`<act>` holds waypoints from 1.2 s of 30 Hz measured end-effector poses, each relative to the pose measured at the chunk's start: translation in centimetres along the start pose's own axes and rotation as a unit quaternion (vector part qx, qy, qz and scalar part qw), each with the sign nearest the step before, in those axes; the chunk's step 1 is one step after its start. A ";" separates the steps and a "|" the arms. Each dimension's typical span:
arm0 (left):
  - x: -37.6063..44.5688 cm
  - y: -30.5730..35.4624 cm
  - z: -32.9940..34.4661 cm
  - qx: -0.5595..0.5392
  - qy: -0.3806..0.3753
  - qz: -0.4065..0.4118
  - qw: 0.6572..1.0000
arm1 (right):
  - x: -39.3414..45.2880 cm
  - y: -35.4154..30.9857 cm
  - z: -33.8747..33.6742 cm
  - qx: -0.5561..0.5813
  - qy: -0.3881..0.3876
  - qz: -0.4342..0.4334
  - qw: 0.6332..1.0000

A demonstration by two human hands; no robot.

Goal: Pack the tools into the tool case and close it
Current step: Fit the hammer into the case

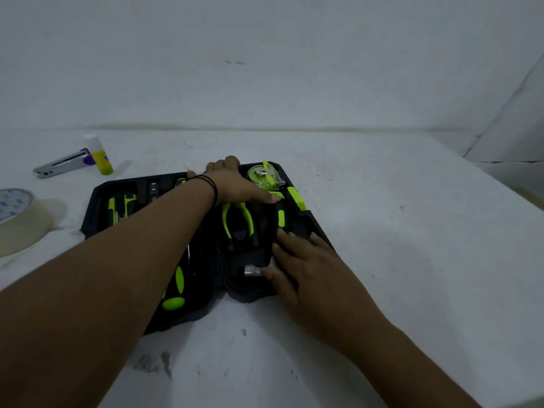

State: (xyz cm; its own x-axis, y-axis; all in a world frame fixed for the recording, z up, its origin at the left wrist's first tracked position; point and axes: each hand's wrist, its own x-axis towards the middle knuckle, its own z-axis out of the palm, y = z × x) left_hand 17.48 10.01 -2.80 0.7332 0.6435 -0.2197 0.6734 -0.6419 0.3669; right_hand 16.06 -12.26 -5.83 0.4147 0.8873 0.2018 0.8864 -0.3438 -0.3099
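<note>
A black tool case lies open and flat on the white table, with green-handled tools seated in it. Green pliers sit near the middle, a green tape measure at the far right corner, a green-handled screwdriver at the near left. My left hand reaches across the case and rests at its far edge, fingers curled over the rim, thumb stretched toward the tape measure. My right hand lies flat on the case's right half, fingers spread, touching a silvery tool.
A roll of tape stands at the left edge. A metal stapler and a glue stick lie at the far left. A white wall rises behind the table; the table's right edge runs diagonally at the far right.
</note>
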 end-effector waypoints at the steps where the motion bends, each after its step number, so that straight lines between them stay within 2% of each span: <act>1: 0.1 0.0 0.0 -0.008 -0.005 -0.003 1.000 | -0.1 0.0 0.2 0.001 0.002 0.003 1.000; 7: 0.0 -0.1 0.0 0.004 -0.005 -0.005 1.000 | 2.8 1.2 -0.6 -0.004 0.054 0.030 0.998; 12: -0.3 -0.1 -0.1 0.036 -0.007 -0.001 0.999 | 4.5 1.7 -0.7 -0.097 0.003 0.106 0.990; 19: 0.1 0.5 -0.9 0.047 -0.044 -0.014 0.998 | 4.2 2.2 -1.3 -0.028 -0.139 0.150 0.978; 25: 0.7 1.3 -1.1 0.017 -0.068 -0.030 0.997 | 4.9 1.8 -1.5 -0.032 -0.178 0.164 0.970; 31: 0.9 0.8 -1.0 0.028 -0.059 -0.023 0.998 | 4.7 1.5 -1.7 -0.025 -0.177 0.158 0.971; 36: 1.2 0.3 -1.0 -0.066 -0.052 -0.026 0.996 | 4.0 1.4 -2.0 -0.001 -0.180 0.143 0.973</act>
State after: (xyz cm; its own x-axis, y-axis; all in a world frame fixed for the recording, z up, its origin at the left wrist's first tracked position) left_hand 18.45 11.01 -2.01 0.7075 0.6243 -0.3311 0.6978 -0.5435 0.4665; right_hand 19.37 -9.78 -3.58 0.5464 0.8049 -0.2315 0.7452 -0.5934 -0.3043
